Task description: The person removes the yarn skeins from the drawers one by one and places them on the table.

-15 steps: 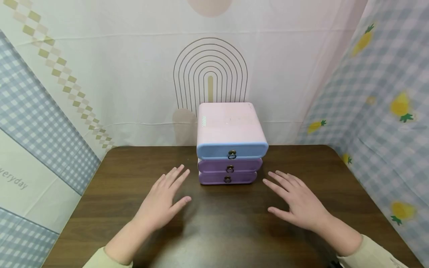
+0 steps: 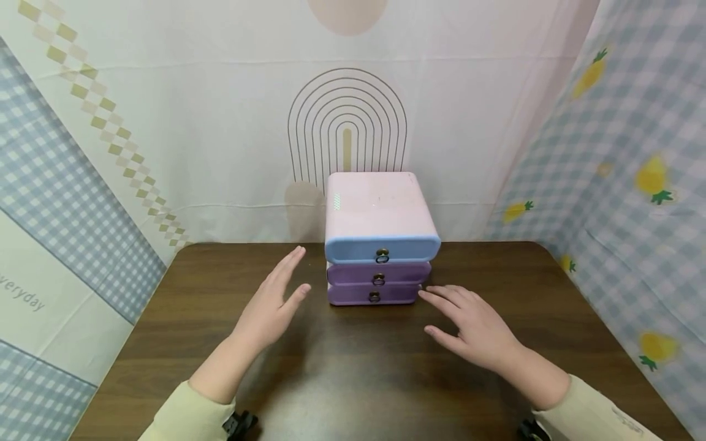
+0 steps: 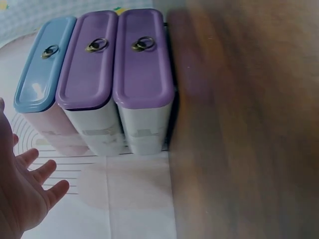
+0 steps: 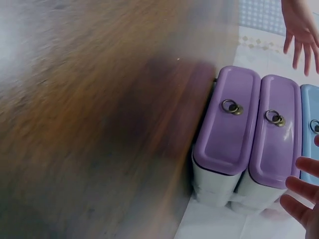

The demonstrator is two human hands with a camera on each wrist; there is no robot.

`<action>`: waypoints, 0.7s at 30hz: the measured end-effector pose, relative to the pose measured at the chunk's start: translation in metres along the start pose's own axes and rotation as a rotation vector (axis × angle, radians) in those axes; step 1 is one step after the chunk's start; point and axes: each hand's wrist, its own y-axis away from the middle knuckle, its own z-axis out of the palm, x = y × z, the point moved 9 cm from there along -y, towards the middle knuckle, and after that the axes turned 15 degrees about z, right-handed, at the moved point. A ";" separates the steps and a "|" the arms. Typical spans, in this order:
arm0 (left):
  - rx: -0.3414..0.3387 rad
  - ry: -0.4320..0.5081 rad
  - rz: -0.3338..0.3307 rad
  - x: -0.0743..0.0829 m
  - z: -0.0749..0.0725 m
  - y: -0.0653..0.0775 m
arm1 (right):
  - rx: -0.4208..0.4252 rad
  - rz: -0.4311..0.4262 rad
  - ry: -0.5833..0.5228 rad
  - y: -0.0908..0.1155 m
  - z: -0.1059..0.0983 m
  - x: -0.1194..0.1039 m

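Note:
A small chest of three stacked drawers (image 2: 380, 205) stands at the back of the table, its top pale pink. The top drawer front (image 2: 353, 250) is light blue; the middle drawer front (image 2: 350, 274) and bottom drawer front (image 2: 350, 294) are purple. Each carries a brass ring pull (image 3: 144, 44). My left hand (image 2: 268, 309) hovers left of the chest, fingers straight, thumb apart, holding nothing. To the right, my right hand (image 2: 477, 327) has its fingers spread and loosely extended, fingertips close to the bottom drawer's right end, also holding nothing.
The dark wooden table (image 2: 353, 380) spreads in front of the chest. A pale cloth with printed arches (image 2: 347, 116) hangs right behind it. Checked cloth with yellow fruit prints (image 2: 634, 202) hangs along the right side, and blue checked cloth (image 2: 66, 202) along the left.
My left hand has moved forward and turned more edge-on, its fingers drawn together. My right hand has shifted left, closer to the drawers. The chest stays closed and in place.

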 end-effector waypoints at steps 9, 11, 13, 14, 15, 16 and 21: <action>0.064 0.064 -0.008 -0.004 -0.006 -0.018 | 0.056 -0.008 -0.010 -0.009 -0.001 -0.005; 0.066 0.067 -0.016 -0.006 -0.005 -0.022 | 0.055 0.001 -0.010 -0.011 0.000 -0.006; 0.066 0.074 -0.023 -0.009 -0.005 -0.027 | 0.053 0.022 -0.021 -0.014 0.000 -0.006; 0.070 0.078 -0.024 -0.010 -0.004 -0.030 | 0.052 0.035 -0.032 -0.016 0.000 -0.006; 0.076 0.084 -0.024 -0.011 -0.005 -0.033 | 0.052 0.048 -0.044 -0.018 0.001 -0.007; 0.082 0.089 -0.023 -0.011 -0.005 -0.037 | 0.053 0.059 -0.057 -0.020 0.001 -0.007; 0.115 0.098 -0.019 -0.015 -0.006 -0.055 | 0.048 0.111 -0.125 -0.031 0.005 -0.010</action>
